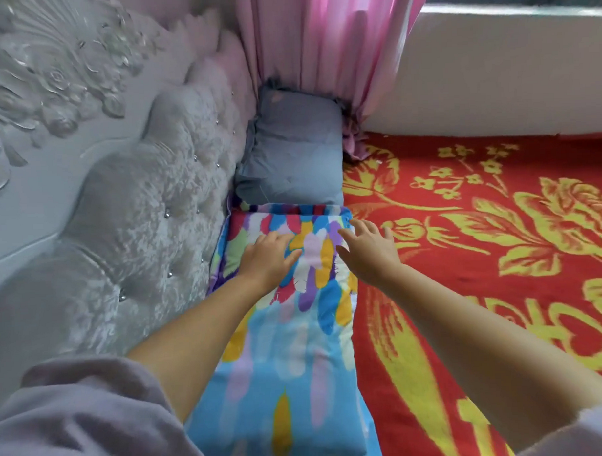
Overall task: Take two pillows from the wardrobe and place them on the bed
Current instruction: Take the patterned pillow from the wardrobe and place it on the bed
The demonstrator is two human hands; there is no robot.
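Observation:
A long pillow with a bright feather print on blue lies on the bed along the headboard. My left hand rests flat on its far half, fingers spread. My right hand hovers open over the pillow's far right corner, fingers apart, holding nothing. Beyond it a grey-blue pillow with a frilled edge sits in the corner against the headboard and the curtain. The bed is covered by a red blanket with yellow flowers.
A tufted silver-grey headboard with a carved floral top runs along the left. A pink curtain hangs at the far corner. A pale wall and window sill border the bed's far side.

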